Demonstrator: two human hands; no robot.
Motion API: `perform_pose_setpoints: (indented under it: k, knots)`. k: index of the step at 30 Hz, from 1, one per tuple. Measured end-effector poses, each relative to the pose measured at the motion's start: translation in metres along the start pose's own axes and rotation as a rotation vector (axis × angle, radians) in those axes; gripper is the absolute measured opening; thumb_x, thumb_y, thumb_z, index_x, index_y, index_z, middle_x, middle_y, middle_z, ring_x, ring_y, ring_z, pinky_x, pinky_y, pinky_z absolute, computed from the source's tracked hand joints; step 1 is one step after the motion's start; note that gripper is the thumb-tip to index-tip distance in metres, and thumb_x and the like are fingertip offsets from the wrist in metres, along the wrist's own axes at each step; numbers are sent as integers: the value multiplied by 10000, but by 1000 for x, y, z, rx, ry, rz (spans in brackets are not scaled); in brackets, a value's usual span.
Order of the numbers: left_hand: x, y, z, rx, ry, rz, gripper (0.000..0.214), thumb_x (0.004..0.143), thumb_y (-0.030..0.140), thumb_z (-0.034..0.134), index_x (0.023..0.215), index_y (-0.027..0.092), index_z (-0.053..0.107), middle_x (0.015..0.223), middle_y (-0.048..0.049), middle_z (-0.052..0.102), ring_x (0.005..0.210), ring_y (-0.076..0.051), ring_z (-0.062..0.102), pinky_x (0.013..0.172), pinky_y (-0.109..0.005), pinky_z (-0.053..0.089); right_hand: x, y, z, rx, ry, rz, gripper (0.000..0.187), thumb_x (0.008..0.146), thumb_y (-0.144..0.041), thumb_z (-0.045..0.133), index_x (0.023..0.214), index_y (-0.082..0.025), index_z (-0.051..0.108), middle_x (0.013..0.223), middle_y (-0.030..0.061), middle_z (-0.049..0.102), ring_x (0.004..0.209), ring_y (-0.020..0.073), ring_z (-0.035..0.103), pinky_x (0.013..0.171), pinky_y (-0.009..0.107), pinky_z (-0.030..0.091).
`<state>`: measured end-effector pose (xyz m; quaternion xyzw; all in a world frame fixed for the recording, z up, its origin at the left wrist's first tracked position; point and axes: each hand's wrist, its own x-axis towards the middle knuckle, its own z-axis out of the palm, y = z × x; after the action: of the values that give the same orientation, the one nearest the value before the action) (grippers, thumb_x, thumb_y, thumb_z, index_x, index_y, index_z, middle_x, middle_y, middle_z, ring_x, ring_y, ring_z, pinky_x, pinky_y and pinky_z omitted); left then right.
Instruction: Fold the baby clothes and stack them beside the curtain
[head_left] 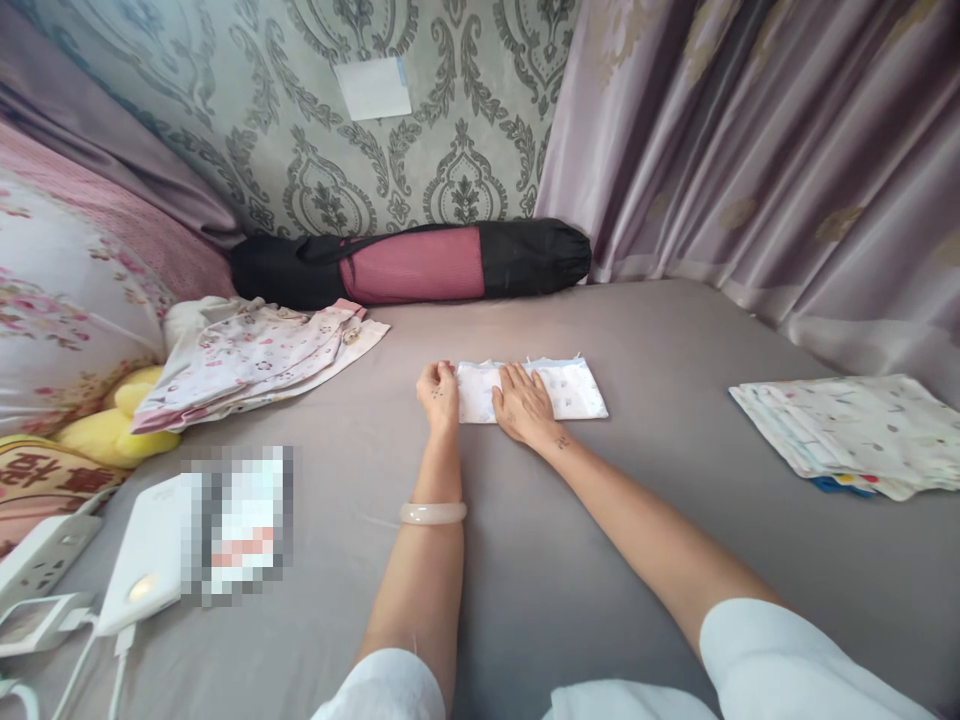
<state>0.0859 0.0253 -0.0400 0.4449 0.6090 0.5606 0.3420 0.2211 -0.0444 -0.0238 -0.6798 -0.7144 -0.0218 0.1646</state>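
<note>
The cloth [574,390] lies on the grey sheet [637,520] at mid-bed, flattened into a small rectangle with its edges roughly aligned; judged from this shape, at least one fold is already made. The right hand [523,403] is fully open, palm down, fingers spread on the middle of the cloth, gripping nothing. The left hand [439,392] sits at the cloth's left edge with its fingers curled under; whether they pinch the edge cannot be told. A bracelet [433,513] is on the left wrist. To the right, well apart, a stack [855,430] of flat printed cloths rests on the sheet; these appear finished. To the left, near the pillows, a heap [262,355] of floral garments lies loose and rumpled; these appear not yet folded. A black-and-pink bag [420,262] lies along the wall behind. By this reading, the work stands partway through.
</note>
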Motion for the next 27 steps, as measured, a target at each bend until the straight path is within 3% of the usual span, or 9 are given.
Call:
perform_pose_setpoints:
  k: [10,20,27]
  knots:
    - [0,3,-1,-54,8,-20,326,861,361,440,925,138,668,897,-108,732,865,-194,694,805,-313,522,7,-8,-9,20,-21,0,528,1000,-308,273,1418,-52,469,1492,176,451,1419,272,341,1185,448,142]
    - [1,3,-1,-125,25,-26,287,846,335,464,899,126,655,877,-112,719,856,-195,691,805,-311,516,15,-15,8,48,-54,11,570,997,-327,291,1454,-9,410,1522,171,409,1431,272,316,1187,425,145]
    - [0,10,-1,-176,38,-56,231,845,300,475,849,146,647,817,-73,709,814,-175,691,780,-290,516,17,-15,6,50,-82,25,567,988,-309,321,1456,-1,404,1528,175,396,1430,285,313,1185,443,149]
